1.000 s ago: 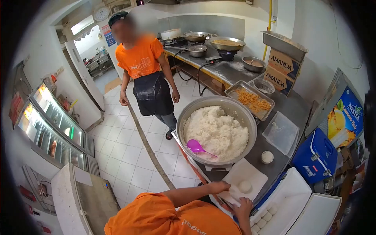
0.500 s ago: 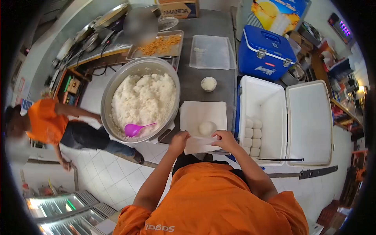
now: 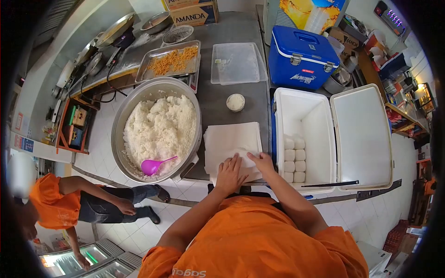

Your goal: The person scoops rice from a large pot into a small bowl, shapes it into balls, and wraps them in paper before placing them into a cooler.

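A stack of white paper sheets (image 3: 225,134) lies on the grey table at the front. My left hand (image 3: 230,173) rests on the paper with its fingers spread. Beside it my right hand (image 3: 261,163) presses on folded paper, which covers the white rice ball; what its fingers hold, if anything, is hidden. To the left stands a big metal pot (image 3: 121,109) of white rice (image 3: 162,127), with a purple scoop (image 3: 152,167) on the rice. A small cup of rice (image 3: 235,102) stands behind the paper.
An open white cooler (image 3: 310,111) at the right holds several wrapped white packs (image 3: 294,160). Behind are a blue cooler (image 3: 303,58), a plastic lid (image 3: 236,65) and a tray of orange food (image 3: 174,60). A person in an orange shirt (image 3: 55,204) is at the left.
The paper has been folded over the rice ball, and both hands have moved from its near edge onto it. The other person has shifted toward the lower left of the view.
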Demonstrator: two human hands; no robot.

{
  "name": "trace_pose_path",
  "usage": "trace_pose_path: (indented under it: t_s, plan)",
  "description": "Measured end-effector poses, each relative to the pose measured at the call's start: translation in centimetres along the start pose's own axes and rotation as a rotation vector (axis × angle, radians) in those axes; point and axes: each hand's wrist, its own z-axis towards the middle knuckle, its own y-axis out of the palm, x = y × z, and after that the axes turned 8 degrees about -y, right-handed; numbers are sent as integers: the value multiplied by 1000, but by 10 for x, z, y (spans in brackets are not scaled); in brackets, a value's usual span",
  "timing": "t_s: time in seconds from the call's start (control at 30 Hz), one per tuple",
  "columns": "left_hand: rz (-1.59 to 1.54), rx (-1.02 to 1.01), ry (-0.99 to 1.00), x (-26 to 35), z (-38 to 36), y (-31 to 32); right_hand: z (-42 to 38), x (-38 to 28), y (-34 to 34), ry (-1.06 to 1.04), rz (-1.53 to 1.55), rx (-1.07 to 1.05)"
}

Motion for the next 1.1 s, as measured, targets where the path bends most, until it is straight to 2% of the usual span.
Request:
trace_pose_path:
  t_s: [0.03, 0.1, 0.2, 0.27, 0.37, 0.43, 0.57, 0.6, 0.63, 0.7, 0.77, 0.8, 0.83, 0.87, 0.9, 0.93, 0.97, 1.03, 1.07, 1.1]
  plan:
    - [36, -18, -32, -1, 3, -1, -10, -6, -3, 202, 154, -9]
    - [52, -20, -29, -2, 9, -5, -16, 32, -7, 174, 126, -63]
    - [51, -6, -10, -6, 12, -7, -22, 23, -11, 138, 129, -172]
    - [30, 12, 4, -12, 12, -1, -8, 4, -15, 139, -2, -243]
    - [-67, -15, 31, -17, 12, 8, 45, -14, -7, 177, -96, -196]
    - [-53, -9, 37, -11, 8, 4, 90, -10, 8, -153, -459, -58]
    - [-21, -51, 17, -2, 3, -1, 147, -29, 21, -386, -635, -71]
    - [1, -66, -5, 1, 2, -2, 148, -36, 21, -472, -703, -100]
    - [20, -81, -22, 3, 2, -3, 142, -39, 20, -469, -702, -93]
    - [37, -81, -28, 3, 1, 1, 123, -43, 15, -558, -722, -18]
    - [59, -56, -68, 6, -2, 5, 90, -34, 5, -343, -445, -131]
    - [121, -141, -67, 10, -1, 7, 57, -49, -2, -80, -261, -136]
    - [194, -212, -97, 6, 1, 5, 51, -14, -4, 76, -124, -166]
    - [154, -157, -96, -1, 0, 13, 11, -40, -1, 104, 18, -119]
    - [115, -107, -87, -6, -1, 22, 8, 12, -6, 71, -31, -163]
    - [103, -152, -96, -3, 1, 9, -5, 13, -13, 270, 91, -262]
    - [84, -204, -92, 3, 2, -6, -25, -7, -15, 438, 171, -249]
    - [126, -199, -135, 3, 0, -3, -55, -32, -16, 383, 257, -309]
    - [144, -233, -127, 3, 0, -1, -53, -20, -12, 366, 260, -338]
    - [157, -217, -140, 3, 0, 2, -48, -7, -10, 426, 387, -288]
